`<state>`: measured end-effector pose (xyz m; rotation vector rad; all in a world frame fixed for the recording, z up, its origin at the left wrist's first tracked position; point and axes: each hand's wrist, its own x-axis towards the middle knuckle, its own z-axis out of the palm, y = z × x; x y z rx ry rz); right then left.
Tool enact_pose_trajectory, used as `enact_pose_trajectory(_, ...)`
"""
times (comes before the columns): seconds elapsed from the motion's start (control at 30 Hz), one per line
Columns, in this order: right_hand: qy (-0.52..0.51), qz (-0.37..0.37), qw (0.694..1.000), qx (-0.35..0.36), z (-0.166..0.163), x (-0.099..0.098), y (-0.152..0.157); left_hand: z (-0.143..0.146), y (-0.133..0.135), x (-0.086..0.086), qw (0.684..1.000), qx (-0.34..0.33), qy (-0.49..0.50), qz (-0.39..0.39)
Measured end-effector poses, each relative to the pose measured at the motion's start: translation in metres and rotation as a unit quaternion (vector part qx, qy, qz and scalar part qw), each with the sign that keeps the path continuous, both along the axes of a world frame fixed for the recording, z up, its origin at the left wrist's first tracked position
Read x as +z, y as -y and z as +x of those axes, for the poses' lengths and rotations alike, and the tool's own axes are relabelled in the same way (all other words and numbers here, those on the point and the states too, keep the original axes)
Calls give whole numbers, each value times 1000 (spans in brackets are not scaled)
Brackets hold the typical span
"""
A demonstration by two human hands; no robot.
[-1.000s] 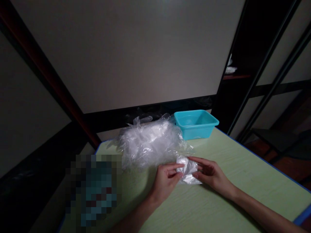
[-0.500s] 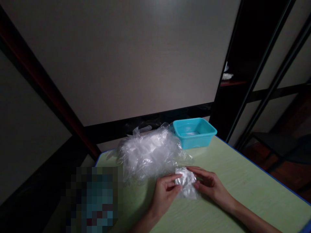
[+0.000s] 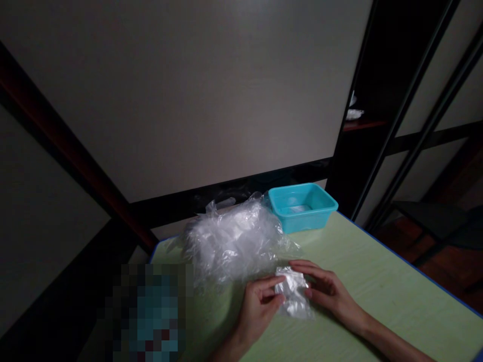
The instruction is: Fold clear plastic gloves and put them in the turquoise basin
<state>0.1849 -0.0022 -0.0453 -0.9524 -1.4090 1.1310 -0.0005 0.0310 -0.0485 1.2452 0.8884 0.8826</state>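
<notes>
A small piece of clear plastic film [image 3: 293, 296] lies crumpled on the pale green table [image 3: 377, 301] between my two hands. My left hand [image 3: 258, 306] pinches its left edge with thumb and fingers. On the other side, my right hand [image 3: 326, 291] grips the film's right edge with curled fingers. Just behind them sits a big heap of clear plastic bags [image 3: 230, 239].
A turquoise plastic tub [image 3: 302, 205] stands at the table's far edge, right of the heap, with something pale inside. A blurred-out patch [image 3: 151, 311] covers the table's near left corner. Dark metal shelf posts [image 3: 400, 110] rise at the right, and a light wall is behind.
Both hands have kept hold of the small film and shifted slightly while folding it; it now looks flatter and smaller. The camera view tilted a little.
</notes>
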Motion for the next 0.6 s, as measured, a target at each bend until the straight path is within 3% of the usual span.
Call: enact_pose_trajectory(0.6, 11, -1, 1000, 6, 3, 0, 0, 2, 1, 7, 1000, 9, 12, -11)
